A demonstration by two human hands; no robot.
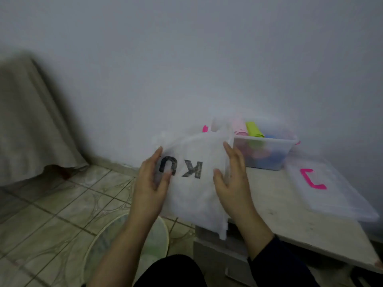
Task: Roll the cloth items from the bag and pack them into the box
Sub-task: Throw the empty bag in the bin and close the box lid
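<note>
Both hands, left [152,179] and right [231,179], hold the limp white bag [192,195] by its sides above the bench [290,212] edge. The box [267,151] behind holds rolled cloths. The bag could slip floorward.

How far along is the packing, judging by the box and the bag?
Several colored cloth rolls already sit in the clear plastic box. The left hand and right hand hold the white bag, which looks flat; its contents are not visible. The box lid lies beside the box, not yet on.
</note>
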